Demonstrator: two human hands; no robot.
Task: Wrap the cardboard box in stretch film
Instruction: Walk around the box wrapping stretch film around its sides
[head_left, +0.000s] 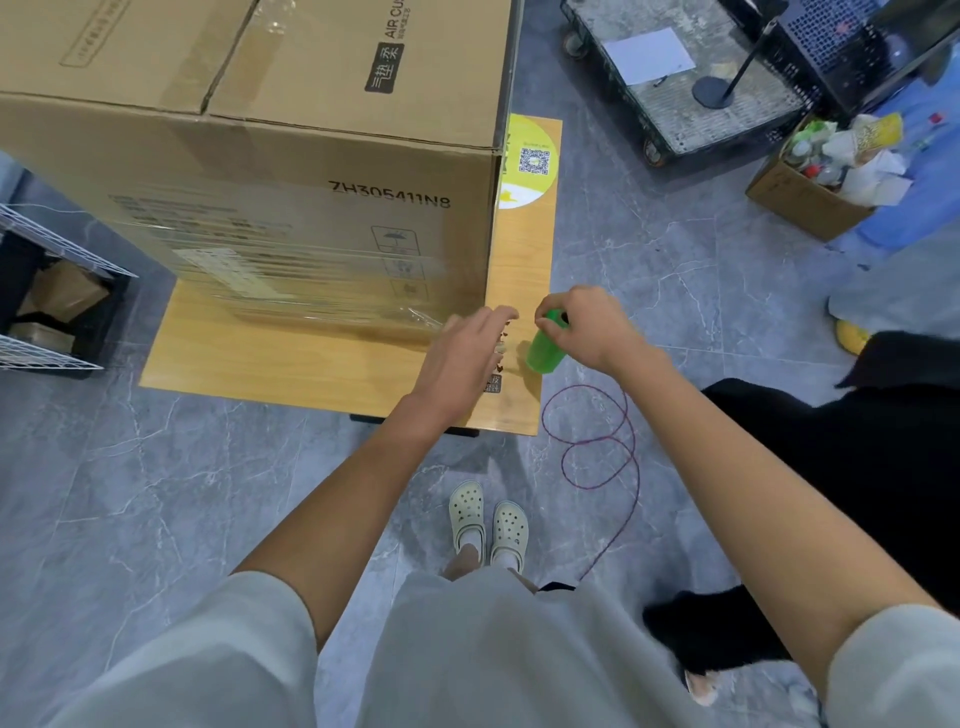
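Head view: the box (311, 171) stands on a low wooden desk (260, 364), filling most of it. Film (311, 280) shows as glossy bands across the lower part of the near face, bunching into a crinkled tail near the bottom right corner. The upper part of that face, with its printed code, and the taped top flaps look bare.

The left hand (462, 358) is open, fingers straight, reaching toward that tail at the corner. Whether the fingertips touch the film I cannot tell. The right hand (587, 327) is curled round a green handle (545, 351) just beside the left hand, over the desk's right edge. It is probably the film roll's grip, though the roll itself is hard to make out.

A red cable (597, 447) loops on the floor below the right arm. A wire crate (52, 291) sits to the left, and a carton of rubbish (810, 197) and a cart (701, 78) lie further off.

By my reading the job is early to midway: low turns are on, at least on this face. The other sides are hidden. The upper box remains to be covered.
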